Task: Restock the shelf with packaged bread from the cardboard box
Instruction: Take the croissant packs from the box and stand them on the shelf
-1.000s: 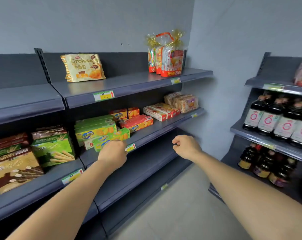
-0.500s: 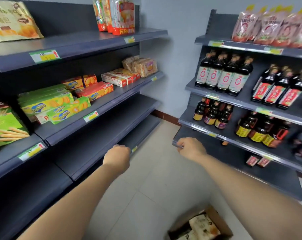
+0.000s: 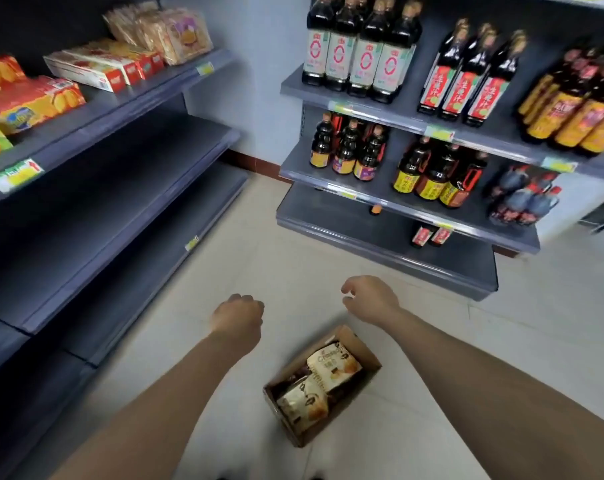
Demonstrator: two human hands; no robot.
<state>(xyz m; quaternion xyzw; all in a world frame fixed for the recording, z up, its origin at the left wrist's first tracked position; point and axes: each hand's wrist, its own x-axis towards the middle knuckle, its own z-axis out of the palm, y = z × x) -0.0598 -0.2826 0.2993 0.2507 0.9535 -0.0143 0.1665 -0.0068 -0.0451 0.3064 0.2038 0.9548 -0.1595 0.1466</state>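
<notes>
packaged bread (image 3: 332, 368) in cardboard box (image 3: 362, 348)

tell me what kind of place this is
Most likely a small grocery shop aisle: grey retail shelves with price tags on their edges, rows of dark sauce bottles, and a cardboard box of bread packs on the floor for restocking.

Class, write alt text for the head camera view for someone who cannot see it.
The left hand and right hand hover above an open cardboard box of packaged bread on the floor. Grey shelves stand left, dark bottles right.
</notes>
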